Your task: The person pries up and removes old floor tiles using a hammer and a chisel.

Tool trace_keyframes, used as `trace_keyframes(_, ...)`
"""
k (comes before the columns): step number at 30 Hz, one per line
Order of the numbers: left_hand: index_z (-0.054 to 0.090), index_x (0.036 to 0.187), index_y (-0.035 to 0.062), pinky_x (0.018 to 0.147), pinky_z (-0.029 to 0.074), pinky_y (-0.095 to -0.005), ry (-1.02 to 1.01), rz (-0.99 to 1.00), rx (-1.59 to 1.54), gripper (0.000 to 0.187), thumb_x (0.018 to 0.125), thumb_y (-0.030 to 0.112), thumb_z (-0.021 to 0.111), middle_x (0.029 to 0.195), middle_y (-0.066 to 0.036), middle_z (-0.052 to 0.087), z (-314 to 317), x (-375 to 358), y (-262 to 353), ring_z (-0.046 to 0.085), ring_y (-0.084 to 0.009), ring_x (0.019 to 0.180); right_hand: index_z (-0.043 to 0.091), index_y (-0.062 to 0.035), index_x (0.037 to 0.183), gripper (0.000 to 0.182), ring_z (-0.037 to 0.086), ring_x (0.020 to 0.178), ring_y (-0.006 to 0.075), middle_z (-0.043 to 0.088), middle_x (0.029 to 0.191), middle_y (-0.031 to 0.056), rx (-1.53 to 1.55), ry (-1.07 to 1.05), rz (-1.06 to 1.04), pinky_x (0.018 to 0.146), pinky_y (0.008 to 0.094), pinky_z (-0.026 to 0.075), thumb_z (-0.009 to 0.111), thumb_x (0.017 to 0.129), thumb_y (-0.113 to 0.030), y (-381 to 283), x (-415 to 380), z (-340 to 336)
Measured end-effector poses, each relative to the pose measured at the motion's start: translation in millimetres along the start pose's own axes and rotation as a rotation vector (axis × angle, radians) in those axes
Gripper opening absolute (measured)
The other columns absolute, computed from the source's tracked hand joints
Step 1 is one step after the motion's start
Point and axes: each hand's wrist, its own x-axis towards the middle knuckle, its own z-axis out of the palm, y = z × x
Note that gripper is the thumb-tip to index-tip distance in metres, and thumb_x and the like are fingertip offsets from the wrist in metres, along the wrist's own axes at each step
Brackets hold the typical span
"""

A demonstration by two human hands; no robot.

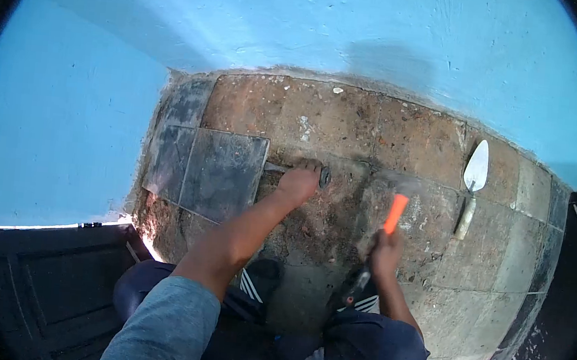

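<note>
Beside the dark tile (222,174), left hand (298,183) closed around a chisel (323,176) lying on the bare floor (348,127); right hand (386,250) clenched on an orange-handled hammer (395,213), with trowel (474,179) farther right.

Renovation site, stripped floor tiles (224,173), trowel (473,182)

The person wears a grey-blue top whose short sleeve (159,319) ends above the elbow on the left arm, leaving the forearm bare down to the left hand (296,184). The right forearm is bare too, down to the right hand (385,250). Dark navy trousers (369,355) cover both knees (the cloth looks smooth and plain). Below them sit dark shoes (255,283) marked with white diagonal stripes on the sides.
</note>
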Motion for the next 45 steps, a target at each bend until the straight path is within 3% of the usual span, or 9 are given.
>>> trace_keyframes(6,0.057,0.124,-0.0012,0.081,0.058,-0.0449,0.052,-0.015,0.014,0.034,0.092,0.011,0.054,0.115,-0.019,0.065,2.7,-4.1,3.7,0.07,-0.0351,0.099,0.051,-0.008,0.094,0.014,0.049,0.056,0.0127,0.048,0.066,0.0,0.176,0.408,-0.335,0.051,0.0303,0.042,0.051,0.102,-0.02,-11.2,27.5,-35.8)
trace_keyframes(8,0.059,0.119,-0.0004,0.082,0.059,-0.0443,0.05,-0.047,-0.004,0.03,0.092,0.012,0.054,0.113,-0.018,0.065,-2.2,-4.2,4.2,0.07,-0.0348,0.099,0.05,-0.0073,0.096,0.013,0.049,0.056,0.0134,0.048,0.066,0.0005,0.065,0.403,-0.296,0.052,0.0304,0.042,0.051,0.102,-0.019,37.9,23.4,-11.8)
trace_keyframes(11,0.059,0.119,-0.0007,0.082,0.059,-0.0437,-0.003,-0.058,0.005,0.031,0.091,0.013,0.056,0.114,-0.018,0.065,-14.2,-0.6,6.1,0.069,-0.0342,0.1,0.053,-0.0034,0.101,0.016,0.053,0.058,0.0151,0.054,0.072,0.0053,-0.338,-0.16,-0.22,0.053,0.0329,0.044,0.054,0.102,-0.019,111.8,31.1,26.1)
trace_keyframes(14,0.059,0.119,-0.0006,0.083,0.058,-0.0432,0.025,-0.051,0.016,0.034,0.089,0.016,0.059,0.116,-0.018,0.064,-6.0,-6.4,2.8,0.069,-0.0337,0.102,0.058,-0.0007,0.108,0.022,0.057,0.06,0.0162,0.059,0.077,0.0076,-0.34,-0.262,0.014,0.055,0.0343,0.045,0.058,0.1,-0.021,91.8,26.6,32.9)
trace_keyframes(22,0.052,0.131,-0.0021,0.097,0.052,-0.0499,-0.037,0.201,0.094,0.044,0.094,0.022,0.052,0.12,-0.019,0.061,18.8,-42.0,72.2,0.062,-0.0375,0.114,0.053,-0.0061,0.107,0.015,0.049,0.048,0.0115,0.048,0.064,-0.0007,-0.272,-0.163,-0.058,0.044,0.0275,0.042,0.055,0.102,-0.02,61.4,20.2,-16.3)
trace_keyframes(28,0.058,0.121,-0.0017,0.092,0.052,-0.0444,0.227,0.15,0.115,0.046,0.085,0.026,0.065,0.11,-0.017,0.064,57.5,-42.3,62.9,0.064,-0.032,0.107,0.05,-0.0072,0.104,0.013,0.048,0.047,0.0112,0.049,0.064,-0.0003,-0.199,-0.1,0.02,0.042,0.0275,0.041,0.054,0.102,-0.019,40.3,13.4,-20.1)
trace_keyframes(37,0.05,0.132,-0.0072,0.085,0.057,-0.0446,-0.069,0.189,0.124,0.052,0.092,0.025,0.06,0.129,-0.024,0.06,26.4,-50.4,15.6,0.067,-0.0368,0.108,0.051,-0.0073,0.11,0.015,0.048,0.049,0.0109,0.049,0.066,-0.0006,-0.199,-0.116,0.022,0.043,0.0279,0.042,0.054,0.103,-0.021,33.8,14.5,-30.9)
trace_keyframes(40,0.055,0.123,-0.0052,0.078,0.057,-0.0475,0.199,0.154,0.119,0.044,0.091,0.024,0.063,0.114,-0.025,0.066,18.0,-47.3,18.1,0.07,-0.0374,0.095,0.051,-0.0061,0.113,0.019,0.05,0.051,0.0106,0.049,0.068,-0.0005,-0.185,-0.084,0.032,0.045,0.0277,0.044,0.055,0.103,-0.022,25.6,17.3,-37.7)
trace_keyframes(45,0.059,0.123,0.0008,0.08,0.055,-0.051,0.112,-0.2,-0.215,0.041,0.094,0.029,0.062,0.1,-0.025,0.071,-46.9,-4.4,-8.4,0.07,-0.0398,0.094,0.053,-0.0062,0.115,0.018,0.047,0.053,0.0104,0.047,0.069,-0.0013,-0.196,-0.003,0.012,0.046,0.0278,0.041,0.053,0.103,-0.02,6.1,14.1,-46.2)
